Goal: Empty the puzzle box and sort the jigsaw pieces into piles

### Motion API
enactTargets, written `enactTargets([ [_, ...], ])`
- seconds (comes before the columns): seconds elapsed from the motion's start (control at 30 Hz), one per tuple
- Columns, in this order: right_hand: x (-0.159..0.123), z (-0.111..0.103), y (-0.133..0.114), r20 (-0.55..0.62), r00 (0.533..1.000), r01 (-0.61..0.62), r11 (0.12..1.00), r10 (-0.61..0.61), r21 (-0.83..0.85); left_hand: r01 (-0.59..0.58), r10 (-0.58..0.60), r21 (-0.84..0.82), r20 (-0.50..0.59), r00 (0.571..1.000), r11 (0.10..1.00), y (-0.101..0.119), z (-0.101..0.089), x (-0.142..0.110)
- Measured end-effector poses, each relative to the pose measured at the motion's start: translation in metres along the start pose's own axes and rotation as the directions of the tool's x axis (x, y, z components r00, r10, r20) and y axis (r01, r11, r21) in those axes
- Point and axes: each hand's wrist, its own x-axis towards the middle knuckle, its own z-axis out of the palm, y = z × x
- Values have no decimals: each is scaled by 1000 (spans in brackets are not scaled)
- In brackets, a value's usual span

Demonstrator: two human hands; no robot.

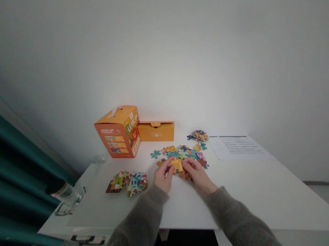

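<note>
1. Yellow puzzle pc is held up just off the desk, at the center of the clock; whether it's one pc or several joined can't be told.
2. L hand: grip is closed to a pinch, thumb + fingers, on the pc's 9 o'clock edge. R hand: grip is likewise nearly closed, w/ fingertips set at the 3 o'clock edge. Prob. held by the edges so the face is left uncovered & both sides are steadied.
3. Loose pcs are spread & overlapped from 11 to 2, just past the fingers; prob. kept close so each can be reached w/o a stretch.
4. Round pile is set at 1, apart from most of the spread; two stacks are put side by side at 8–9. Prob. kept apart so pcs aren't mixed.
5. Orange box is stood upright at 10, w/ yellow box placed beside it at 11, near the wall; working area is thus left free of them, it seems.
6. Printed sheet is laid flat at 2–3, text too small to be read.
7. Surface is white, smooth, w/ a drawer handle seen at 8. Glass jar w/ dark lid is seen at 9, tilted in view. Room is dimly lit; teal curtain is hung at 9, beyond the jar.
</note>
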Motion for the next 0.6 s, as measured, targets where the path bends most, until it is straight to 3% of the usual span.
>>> enactTargets([
  [0.23, -1, 4, -2, 81, 996, 27, 1000, -26, -5, 55, -44, -99, 114, 993, 994, 11, 6, 2],
  [0.37, 2, 3, 7, 23, 998, 57, 978, -54, -201, 157, -115, -186, 218, 969, 970, 19, 9, 1],
  [0.47, 3, 1, 9, -27, 991, 114, 920, -133, -375, 187, -148, -190, 198, 969, 964, 17, 8, 1],
  [0.6, 0, 1, 2, -89, 978, 141, 915, -188, -379, 263, -225, -309, 153, 962, 914, 13, 6, 5],
])
